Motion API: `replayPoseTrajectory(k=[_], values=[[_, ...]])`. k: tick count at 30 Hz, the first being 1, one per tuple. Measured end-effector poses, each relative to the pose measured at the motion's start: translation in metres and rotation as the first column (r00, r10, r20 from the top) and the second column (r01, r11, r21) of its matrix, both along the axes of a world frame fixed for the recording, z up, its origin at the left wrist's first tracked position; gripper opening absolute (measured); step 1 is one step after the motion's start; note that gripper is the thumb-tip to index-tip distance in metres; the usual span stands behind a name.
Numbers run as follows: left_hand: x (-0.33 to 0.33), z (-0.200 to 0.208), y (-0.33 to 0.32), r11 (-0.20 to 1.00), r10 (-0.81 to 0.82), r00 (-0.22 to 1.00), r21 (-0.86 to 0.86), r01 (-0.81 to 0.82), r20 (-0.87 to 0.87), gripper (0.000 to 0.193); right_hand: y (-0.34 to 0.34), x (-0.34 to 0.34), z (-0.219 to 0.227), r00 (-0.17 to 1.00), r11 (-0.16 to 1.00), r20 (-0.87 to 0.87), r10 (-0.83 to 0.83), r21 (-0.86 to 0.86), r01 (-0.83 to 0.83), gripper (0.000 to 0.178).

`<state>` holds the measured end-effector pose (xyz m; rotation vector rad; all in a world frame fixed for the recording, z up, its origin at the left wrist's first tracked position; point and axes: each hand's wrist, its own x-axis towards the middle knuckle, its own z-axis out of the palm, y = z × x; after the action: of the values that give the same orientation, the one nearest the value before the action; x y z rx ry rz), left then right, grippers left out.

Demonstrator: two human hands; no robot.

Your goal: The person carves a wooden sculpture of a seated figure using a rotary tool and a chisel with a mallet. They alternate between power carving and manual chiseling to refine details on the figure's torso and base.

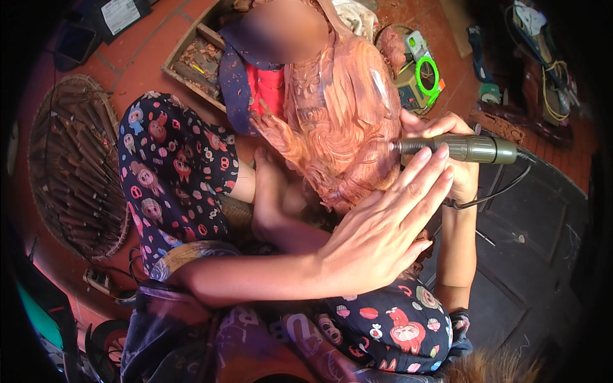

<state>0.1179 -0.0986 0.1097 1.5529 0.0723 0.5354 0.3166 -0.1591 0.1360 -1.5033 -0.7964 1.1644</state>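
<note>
A reddish-brown wooden carving (341, 105) with flowing folds leans across my lap, its upper part blurred. My right hand (465, 182) is wrapped round a dark green pen-shaped rotary tool (485, 149). The tool's tip points left and meets the carving's right side, or comes very close to it. My left hand (373, 236) crosses in front, fingers stretched out and nearly flat. Its fingertips lie over the tool's front end; whether they press on it I cannot tell. The heel of this hand is near the carving's lower edge.
A round basket (41, 191) full of slim wooden-handled tools stands at left. Behind the carving is a wooden tray (171, 64) with shavings. A bright green ring (435, 80) lies beyond it. The tool's black cord (511, 191) loops over a dark panelled board (530, 255) at right.
</note>
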Motion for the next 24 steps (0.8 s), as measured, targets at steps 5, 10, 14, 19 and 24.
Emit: replayPoseTrajectory(k=[5, 10, 14, 19, 24], values=[[-0.001, -0.001, 0.0, 0.998, -0.047, 0.998, 0.04, 0.049, -0.034, 0.084, -0.01, -0.015, -0.018, 0.996, 0.986, 0.004, -0.091, 0.143, 0.09, 0.029], [-0.011, 0.0, -0.008, 0.994, -0.107, 0.994, -0.03, 0.107, -0.024, 0.087, -0.019, -0.02, -0.014, 0.996, 0.989, 0.001, -0.093, 0.112, 0.093, 0.035], [-0.005, 0.001, 0.002, 0.997, -0.033, 0.997, 0.072, 0.038, -0.071, 0.083, -0.009, -0.027, -0.01, 0.981, 0.984, 0.124, -0.149, 0.114, 0.135, 0.033], [-0.022, 0.002, -0.002, 0.986, -0.151, 0.985, 0.053, 0.155, -0.078, 0.083, -0.03, -0.021, -0.016, 0.988, 0.992, 0.154, -0.007, 0.128, -0.013, 0.037], [-0.015, 0.0, 0.005, 0.989, -0.123, 0.989, 0.076, 0.129, -0.076, 0.082, -0.017, -0.034, -0.011, 0.978, 0.978, 0.137, -0.157, 0.16, 0.135, 0.034]])
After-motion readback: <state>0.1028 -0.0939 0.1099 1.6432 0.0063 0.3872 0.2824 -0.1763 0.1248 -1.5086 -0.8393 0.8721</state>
